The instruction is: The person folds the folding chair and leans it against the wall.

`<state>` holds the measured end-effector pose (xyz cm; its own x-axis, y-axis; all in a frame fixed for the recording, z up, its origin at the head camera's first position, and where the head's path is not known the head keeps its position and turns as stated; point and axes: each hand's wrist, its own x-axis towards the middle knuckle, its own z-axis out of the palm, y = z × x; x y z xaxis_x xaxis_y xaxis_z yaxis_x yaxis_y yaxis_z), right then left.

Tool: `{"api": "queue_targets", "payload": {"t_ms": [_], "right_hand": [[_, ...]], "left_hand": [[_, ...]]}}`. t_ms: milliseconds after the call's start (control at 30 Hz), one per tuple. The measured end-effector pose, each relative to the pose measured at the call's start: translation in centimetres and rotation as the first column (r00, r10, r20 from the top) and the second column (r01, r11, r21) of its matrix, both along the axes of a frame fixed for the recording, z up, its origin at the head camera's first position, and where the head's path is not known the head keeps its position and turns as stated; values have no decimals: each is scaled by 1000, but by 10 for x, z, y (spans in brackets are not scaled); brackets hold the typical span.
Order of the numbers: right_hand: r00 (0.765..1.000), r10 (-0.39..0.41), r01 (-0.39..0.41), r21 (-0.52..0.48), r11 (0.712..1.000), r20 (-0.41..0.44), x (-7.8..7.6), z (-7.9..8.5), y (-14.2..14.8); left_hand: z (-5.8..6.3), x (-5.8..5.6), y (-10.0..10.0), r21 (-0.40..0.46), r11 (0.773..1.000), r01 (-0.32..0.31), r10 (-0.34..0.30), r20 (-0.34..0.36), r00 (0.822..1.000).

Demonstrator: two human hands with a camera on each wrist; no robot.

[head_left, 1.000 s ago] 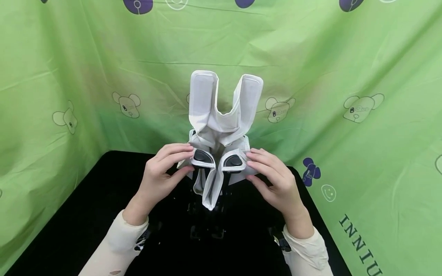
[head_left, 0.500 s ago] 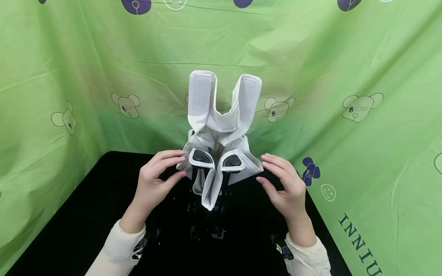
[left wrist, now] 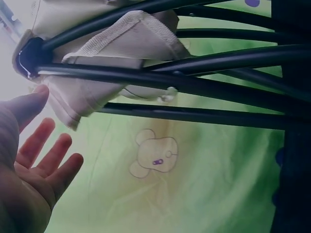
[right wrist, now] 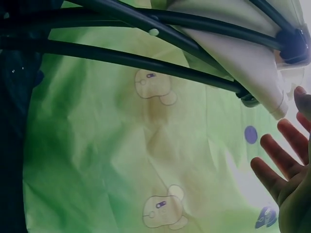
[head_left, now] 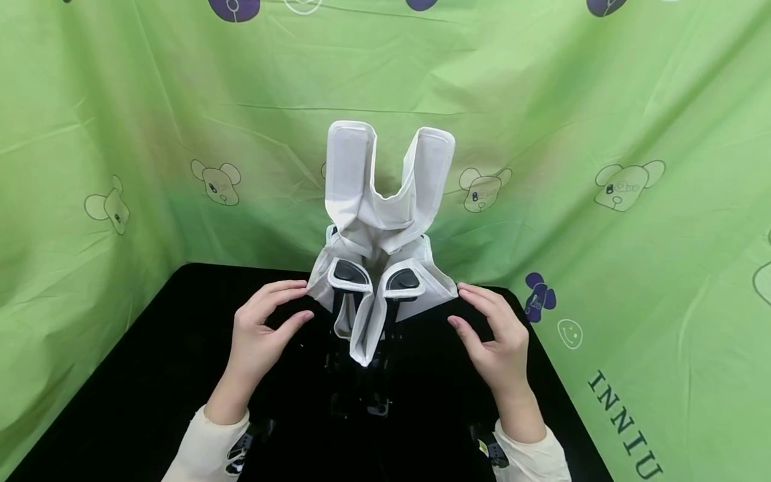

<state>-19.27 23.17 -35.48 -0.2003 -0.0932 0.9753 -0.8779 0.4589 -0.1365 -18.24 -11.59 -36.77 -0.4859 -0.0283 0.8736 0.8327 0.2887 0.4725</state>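
Note:
A partly folded chair with white fabric (head_left: 388, 214) and dark frame tubes (left wrist: 194, 87) stands upright in the middle of the head view. Its two black corner caps (head_left: 402, 279) face me, and two fabric flaps rise behind them. My left hand (head_left: 262, 331) is at the fabric's left edge, fingertips at or very near it, thumb held apart. On the other side my right hand (head_left: 498, 335) has its fingertips by the right fabric corner. Both wrist views show spread fingers (right wrist: 277, 155) gripping nothing. Whether the fingertips touch the cloth I cannot tell.
A black-covered table (head_left: 181, 361) lies beneath the chair. Green printed curtain (head_left: 638, 268) encloses the back and both sides. The crossed tubes (right wrist: 146, 63) run down to the table between my hands.
Both hands have moved away from the black corner caps, outward and a little downward, to the fabric's outer edges. The side cloth they covered now shows. The chair stays about where it was.

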Motion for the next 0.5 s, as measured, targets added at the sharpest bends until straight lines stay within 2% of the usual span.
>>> {"api": "queue_targets", "payload": {"t_ms": [200,333,500], "right_hand": [[999,-1,2,-27,1000,52,7,-6,-2],[995,16,-11,-47,999,94,9,-15,-1],[990,60,-54,-53,997,129,10,-29,-2]], "left_hand": [[-29,-8,-7,82,996,44,-55,128,990],[-44,-6,-8,138,987,77,-105,211,972],[-60,-2,-8,160,984,82,-129,315,940]]}}
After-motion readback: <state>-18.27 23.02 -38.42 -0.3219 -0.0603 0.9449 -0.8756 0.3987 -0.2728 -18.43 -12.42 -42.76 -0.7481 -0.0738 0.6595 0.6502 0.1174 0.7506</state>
